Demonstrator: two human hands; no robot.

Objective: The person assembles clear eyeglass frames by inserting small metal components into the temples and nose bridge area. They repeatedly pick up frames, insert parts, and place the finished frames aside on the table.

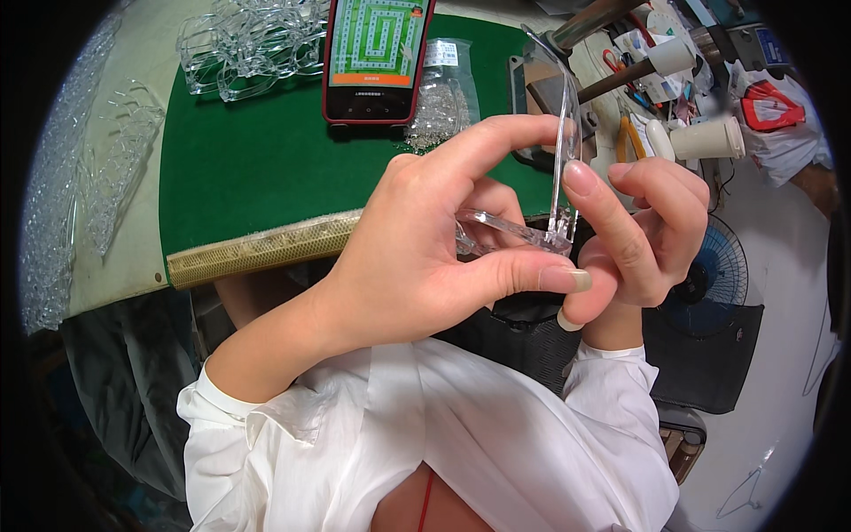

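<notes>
A clear plastic eyeglass frame (pixel 565 133) is held up in front of me, its front seen nearly edge-on and a clear temple (pixel 510 225) running back toward my left palm. My left hand (pixel 425 239) is closed around it, index finger reaching to the front and thumb under the hinge corner. On the other side, my right hand (pixel 643 230) has its index fingertip against the front, with the thumb lower down beside my left thumb. Fingers partly hide the hinge area, where small metal bits show.
A green mat (pixel 239 168) with a gold edge strip (pixel 266 253) covers the bench. On it are a red-cased phone (pixel 372 62), a bag of small metal parts (pixel 441 102) and stacked clear frames (pixel 253 49). Metal rods (pixel 612 82) jut in at right, above a blue fan (pixel 709 275).
</notes>
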